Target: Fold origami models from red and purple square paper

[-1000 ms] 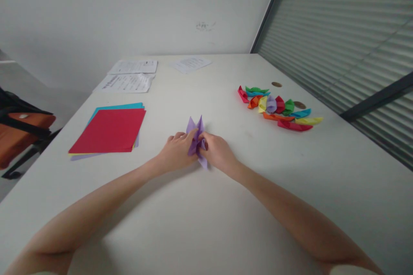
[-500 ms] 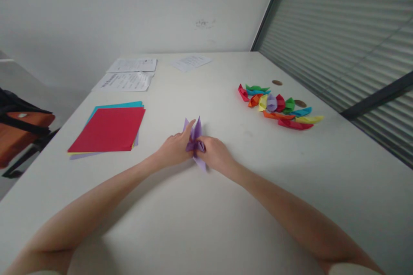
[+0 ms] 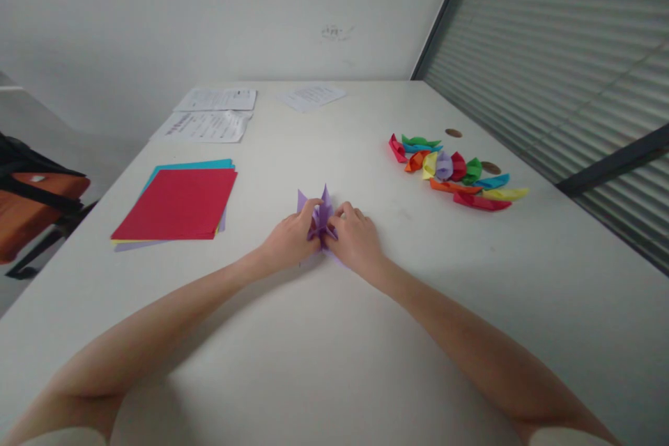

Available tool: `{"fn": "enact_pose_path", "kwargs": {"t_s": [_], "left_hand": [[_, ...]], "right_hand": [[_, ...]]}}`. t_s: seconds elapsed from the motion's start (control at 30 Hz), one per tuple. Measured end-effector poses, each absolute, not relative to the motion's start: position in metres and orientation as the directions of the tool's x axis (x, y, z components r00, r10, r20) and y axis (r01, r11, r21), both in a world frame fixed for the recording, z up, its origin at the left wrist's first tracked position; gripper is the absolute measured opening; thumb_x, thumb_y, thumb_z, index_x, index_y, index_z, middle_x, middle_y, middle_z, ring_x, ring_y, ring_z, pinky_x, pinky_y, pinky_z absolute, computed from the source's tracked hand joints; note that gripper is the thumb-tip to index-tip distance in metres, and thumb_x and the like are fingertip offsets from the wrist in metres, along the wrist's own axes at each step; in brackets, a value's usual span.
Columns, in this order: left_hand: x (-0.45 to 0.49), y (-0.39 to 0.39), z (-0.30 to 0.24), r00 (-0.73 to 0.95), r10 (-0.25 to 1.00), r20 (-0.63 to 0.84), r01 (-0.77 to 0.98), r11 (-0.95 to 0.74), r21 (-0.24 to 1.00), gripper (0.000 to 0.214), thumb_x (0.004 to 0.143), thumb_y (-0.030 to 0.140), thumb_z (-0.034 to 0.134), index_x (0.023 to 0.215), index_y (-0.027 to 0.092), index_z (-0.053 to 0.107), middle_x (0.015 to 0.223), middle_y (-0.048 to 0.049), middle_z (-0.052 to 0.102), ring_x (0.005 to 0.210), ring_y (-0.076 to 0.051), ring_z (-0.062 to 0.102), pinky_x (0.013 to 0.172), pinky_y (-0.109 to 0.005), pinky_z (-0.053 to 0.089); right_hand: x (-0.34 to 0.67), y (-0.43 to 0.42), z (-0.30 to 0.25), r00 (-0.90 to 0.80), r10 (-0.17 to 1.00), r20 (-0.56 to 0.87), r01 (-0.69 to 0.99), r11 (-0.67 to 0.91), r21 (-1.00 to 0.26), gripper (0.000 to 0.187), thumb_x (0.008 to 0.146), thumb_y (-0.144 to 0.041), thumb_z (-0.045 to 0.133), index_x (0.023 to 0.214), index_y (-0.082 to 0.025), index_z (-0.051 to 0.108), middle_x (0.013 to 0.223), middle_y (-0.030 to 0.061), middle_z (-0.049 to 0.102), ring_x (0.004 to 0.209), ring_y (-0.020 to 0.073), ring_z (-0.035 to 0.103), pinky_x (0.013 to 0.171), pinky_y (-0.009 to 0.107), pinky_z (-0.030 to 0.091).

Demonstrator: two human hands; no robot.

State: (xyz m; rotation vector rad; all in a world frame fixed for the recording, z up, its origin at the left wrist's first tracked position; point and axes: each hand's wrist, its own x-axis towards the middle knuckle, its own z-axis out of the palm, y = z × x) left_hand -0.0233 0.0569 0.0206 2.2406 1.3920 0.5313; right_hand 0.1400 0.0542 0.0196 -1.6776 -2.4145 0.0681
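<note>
A partly folded purple paper piece (image 3: 319, 210) lies on the white table (image 3: 334, 334) in front of me, two points sticking up. My left hand (image 3: 290, 242) pinches its left side with curled fingers. My right hand (image 3: 353, 237) presses and grips its right side, fingers closed on the paper. The lower part of the piece is hidden under both hands.
A stack of coloured square sheets with red on top (image 3: 176, 203) lies to the left. Several finished folded paper pieces in many colours (image 3: 452, 170) lie at the right. Printed sheets (image 3: 209, 117) sit at the far edge. An orange chair (image 3: 31, 212) stands left of the table.
Both hands have shifted slightly on the purple piece, the right hand now further over it. The paper lies lower and flatter, its tail hidden under the hands.
</note>
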Motion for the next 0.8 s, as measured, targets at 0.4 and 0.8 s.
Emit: {"fn": "enact_pose_path", "kwargs": {"t_s": [0.4,0.8], "left_hand": [[-0.030,0.061,-0.001,0.328,0.917,0.228,0.705,-0.398,0.588,0.057,0.076,0.015,0.059,0.127,0.021,0.034,0.104,-0.0070,0.065,0.094,-0.021,0.066,0.081,-0.034,0.051],[-0.031,0.062,-0.001,0.454,0.862,0.225,0.793,-0.507,0.338,0.008,0.081,0.015,0.060,0.088,0.016,0.063,0.095,-0.0085,0.066,0.086,-0.022,0.065,0.080,-0.035,0.053]], "right_hand": [[0.152,0.067,0.011,-0.538,0.819,0.198,0.824,0.561,-0.082,0.014,0.091,-0.021,0.054,0.091,-0.015,0.067,0.090,0.0088,0.066,0.090,0.0206,0.057,0.083,0.034,0.035],[0.158,0.061,-0.001,-0.660,0.720,0.214,0.746,0.661,0.078,0.018,0.093,-0.013,0.047,0.093,-0.015,0.065,0.088,0.0079,0.067,0.079,0.0184,0.061,0.073,0.032,0.035]]}}
